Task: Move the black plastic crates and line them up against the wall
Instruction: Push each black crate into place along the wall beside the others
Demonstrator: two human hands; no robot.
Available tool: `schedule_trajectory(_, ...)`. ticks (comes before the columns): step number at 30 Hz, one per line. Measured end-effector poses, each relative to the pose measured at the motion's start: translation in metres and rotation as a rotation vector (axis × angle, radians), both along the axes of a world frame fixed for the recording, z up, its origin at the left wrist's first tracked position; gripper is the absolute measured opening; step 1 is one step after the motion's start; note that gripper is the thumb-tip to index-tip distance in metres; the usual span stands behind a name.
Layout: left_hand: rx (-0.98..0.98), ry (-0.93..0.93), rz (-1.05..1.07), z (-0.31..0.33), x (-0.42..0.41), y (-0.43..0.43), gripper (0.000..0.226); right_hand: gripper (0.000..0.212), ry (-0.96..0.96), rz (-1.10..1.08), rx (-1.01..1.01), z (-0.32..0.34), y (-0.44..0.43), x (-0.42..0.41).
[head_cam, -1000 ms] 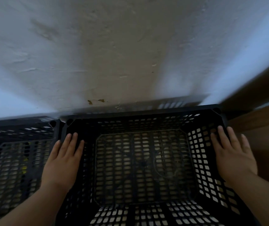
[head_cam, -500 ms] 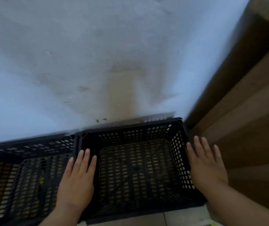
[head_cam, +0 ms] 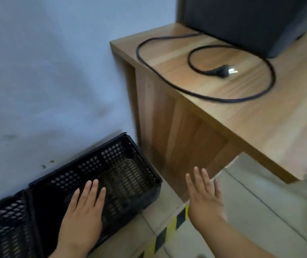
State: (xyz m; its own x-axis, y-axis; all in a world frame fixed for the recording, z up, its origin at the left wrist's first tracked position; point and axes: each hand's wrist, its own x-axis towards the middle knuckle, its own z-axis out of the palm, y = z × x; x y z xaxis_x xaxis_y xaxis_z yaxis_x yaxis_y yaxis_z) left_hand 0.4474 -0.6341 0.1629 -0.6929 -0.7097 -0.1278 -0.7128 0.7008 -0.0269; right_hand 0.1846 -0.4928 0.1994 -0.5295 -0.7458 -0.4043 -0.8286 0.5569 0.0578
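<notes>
A black perforated plastic crate sits on the floor with its far side against the pale wall, in the corner beside a wooden desk. A second black crate touches its left side, cut off by the frame edge. My left hand hovers flat above the near rim of the right crate, fingers apart, holding nothing. My right hand is raised over the floor to the right of that crate, open and apart from it.
The wooden desk stands right of the crates, carrying a looped black power cord with plug and a dark box-like appliance. Yellow-black striped tape runs across the tiled floor near the crate's front corner.
Both hands have come off the right crate's side rims and lifted away. The view has pulled back and swung right, bringing the desk and floor into sight.
</notes>
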Motion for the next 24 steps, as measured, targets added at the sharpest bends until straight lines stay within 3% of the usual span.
schedule_trajectory(5,-0.159,0.096,-0.278,-0.001,-0.102,0.069,0.056,0.069,0.012,-0.191,-0.011,0.023,0.106,-0.07)
schedule_trajectory(9,-0.451,0.008,-0.587,0.009,-0.204,0.131,0.057,0.074,0.177,-0.321,-0.225,0.019,0.197,-0.146)
schedule_trajectory(11,-0.79,0.007,-0.888,0.007,-0.26,0.17,0.062,0.078,0.286,-0.356,-0.296,0.012,0.248,-0.188)
schedule_trajectory(12,-0.841,-0.011,-0.911,0.008,-0.284,0.188,0.063,0.084,0.288,-0.396,-0.283,0.017,0.272,-0.209)
schedule_trajectory(14,-0.546,0.021,-0.832,0.007,-0.336,0.244,0.053,0.094,0.244,-0.476,-0.167,0.035,0.323,-0.253)
schedule_trajectory(16,-0.253,0.087,-0.7,0.001,-0.397,0.303,0.046,0.081,0.233,-0.532,-0.11,0.042,0.38,-0.295)
schedule_trajectory(19,-0.159,0.216,-0.685,0.019,-0.485,0.369,0.037,0.072,0.207,-0.671,-0.076,0.054,0.467,-0.353)
schedule_trajectory(24,0.016,0.202,-0.75,0.034,-0.603,0.467,0.061,0.07,0.197,-0.824,-0.025,0.063,0.583,-0.427)
